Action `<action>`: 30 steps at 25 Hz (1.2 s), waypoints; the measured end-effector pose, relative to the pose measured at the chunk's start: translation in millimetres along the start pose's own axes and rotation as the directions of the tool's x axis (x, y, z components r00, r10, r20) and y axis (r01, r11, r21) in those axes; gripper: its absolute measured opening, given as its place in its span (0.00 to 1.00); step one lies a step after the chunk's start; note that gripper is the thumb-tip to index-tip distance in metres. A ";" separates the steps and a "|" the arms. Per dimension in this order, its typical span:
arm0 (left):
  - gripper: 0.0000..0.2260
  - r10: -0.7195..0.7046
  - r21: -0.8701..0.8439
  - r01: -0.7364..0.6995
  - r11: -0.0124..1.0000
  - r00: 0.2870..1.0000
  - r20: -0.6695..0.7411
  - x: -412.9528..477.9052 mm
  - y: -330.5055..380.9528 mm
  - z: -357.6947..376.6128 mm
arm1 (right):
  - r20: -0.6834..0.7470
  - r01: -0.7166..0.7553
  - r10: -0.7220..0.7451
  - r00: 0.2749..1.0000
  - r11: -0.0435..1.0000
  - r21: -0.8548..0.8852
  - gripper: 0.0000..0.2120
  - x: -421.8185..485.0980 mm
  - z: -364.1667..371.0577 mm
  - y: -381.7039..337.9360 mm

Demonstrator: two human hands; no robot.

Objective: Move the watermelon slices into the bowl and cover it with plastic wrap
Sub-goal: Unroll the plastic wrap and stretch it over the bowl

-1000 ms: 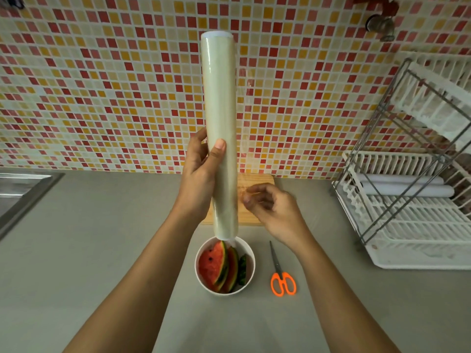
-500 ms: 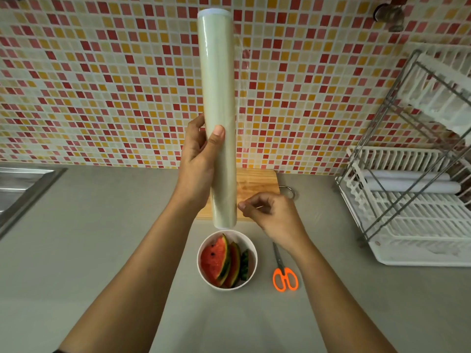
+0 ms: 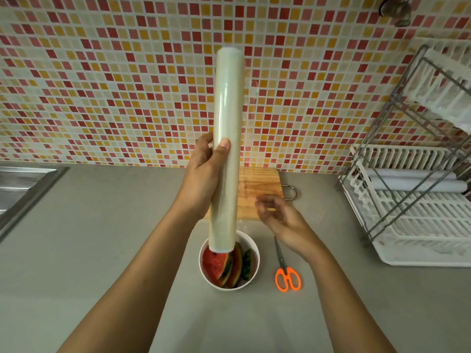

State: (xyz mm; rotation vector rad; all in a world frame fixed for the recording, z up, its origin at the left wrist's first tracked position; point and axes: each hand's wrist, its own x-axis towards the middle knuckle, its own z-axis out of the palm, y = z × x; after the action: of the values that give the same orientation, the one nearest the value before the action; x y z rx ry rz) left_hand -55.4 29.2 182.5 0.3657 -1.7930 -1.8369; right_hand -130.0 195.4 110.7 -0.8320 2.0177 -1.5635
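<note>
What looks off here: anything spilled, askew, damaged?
Nothing stands out. Slices sit inside the upright bowl, no spill; scissors lie flat beside it; left hand grips the wrap roll on end.

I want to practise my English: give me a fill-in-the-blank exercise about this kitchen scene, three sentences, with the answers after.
1. The watermelon slices lie inside the white ____.
2. The scissors have ____ handles.
3. The left hand grips the plastic wrap roll with its ____ pressed on the front.
Answers: bowl; orange; thumb.
</note>
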 end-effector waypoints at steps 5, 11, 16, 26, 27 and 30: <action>0.18 -0.182 0.045 0.180 0.983 0.982 0.042 -21.1 -34.9 6.9 | -0.225 -0.008 0.044 0.973 0.987 0.161 0.33 33.1 28.6 -23.2; 0.08 -0.266 0.070 0.267 0.961 0.964 -0.026 -35.1 -53.5 9.3 | -0.484 0.087 -0.087 0.871 0.996 -0.022 0.15 45.4 51.9 -5.0; 0.21 -0.244 0.215 0.275 0.937 0.957 -0.158 -42.8 -65.0 10.0 | -0.505 0.078 -0.071 0.860 0.997 -0.007 0.10 41.5 50.9 11.9; 0.19 -0.517 -0.052 0.514 0.856 0.854 -0.067 -50.6 -77.2 -8.7 | -0.510 -0.010 0.010 0.860 1.000 0.003 0.17 32.7 40.1 45.0; 0.22 -0.496 0.086 0.500 0.862 0.866 -0.072 -51.3 -80.9 -8.2 | -0.506 -0.017 0.017 0.862 1.000 0.004 0.17 32.2 39.6 47.9; 0.23 -0.432 0.268 0.458 0.848 0.889 -0.153 -56.3 -91.9 -6.5 | -0.483 -0.084 0.081 0.872 0.996 0.016 0.17 29.1 38.8 63.8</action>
State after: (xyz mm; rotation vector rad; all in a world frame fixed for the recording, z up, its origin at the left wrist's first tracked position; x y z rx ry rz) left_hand -23.3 51.7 82.0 1.0427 -2.0507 -1.7974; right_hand -136.5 159.3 39.5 -0.3622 2.3586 -1.8544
